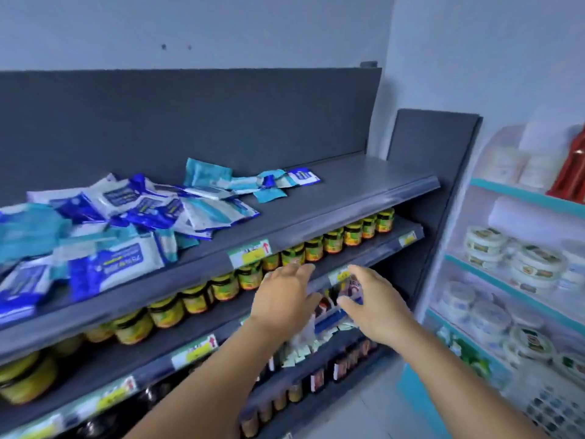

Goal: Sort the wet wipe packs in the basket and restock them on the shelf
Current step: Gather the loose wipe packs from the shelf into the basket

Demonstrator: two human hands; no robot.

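A loose heap of wet wipe packs (pixel 120 217), blue-and-white and teal, lies on the left of the grey top shelf (pixel 348 191). A few smaller teal and blue packs (pixel 253 182) lie apart toward the shelf's middle. My left hand (pixel 285 296) and my right hand (pixel 373 299) are both stretched forward below the top shelf's front edge, in front of the lower shelves. Their fingers are spread and relaxed, with nothing held. The basket (pixel 550 403), a white lattice one, shows only partly at the bottom right.
Rows of yellow-labelled jars (pixel 332 240) fill the second shelf, and small dark jars and packets sit on the shelves below. A white and teal rack (pixel 519 191) with round tubs stands to the right. The top shelf's right half is bare.
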